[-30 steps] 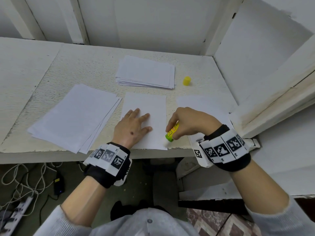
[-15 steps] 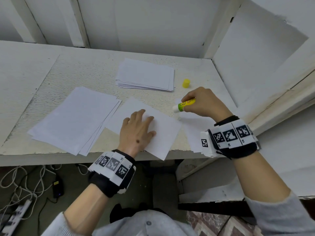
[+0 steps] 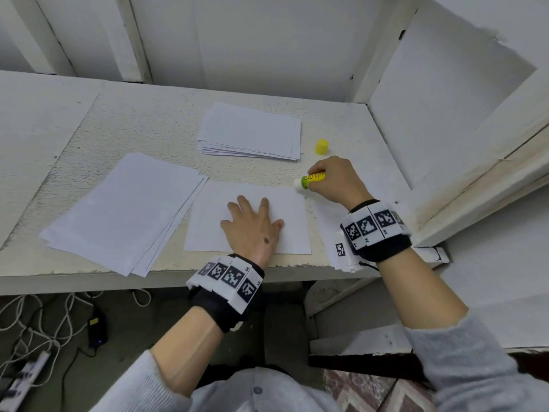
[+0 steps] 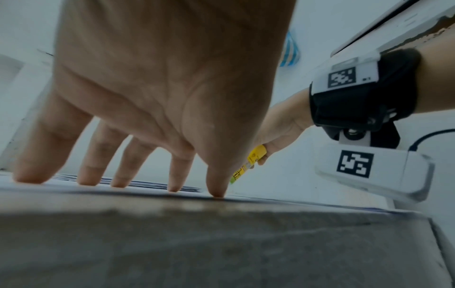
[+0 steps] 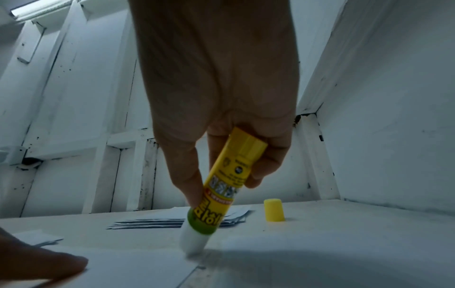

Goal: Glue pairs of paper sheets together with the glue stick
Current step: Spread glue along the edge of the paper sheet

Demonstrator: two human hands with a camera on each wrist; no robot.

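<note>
A single white sheet lies landscape near the table's front edge. My left hand presses flat on it with fingers spread. My right hand grips an uncapped yellow and green glue stick. Its white tip touches the sheet's far right corner. The yellow cap stands upright just beyond. Another sheet lies under my right wrist.
A stack of sheets sits at the back centre and a larger fanned stack at the left. A white wall and a sloping board close the right side. Cables and a power strip lie on the floor below.
My left hand turned the sheet from portrait, through a tilt, to landscape. My right hand carried the glue stick from the near edge to the sheet's far right corner.
</note>
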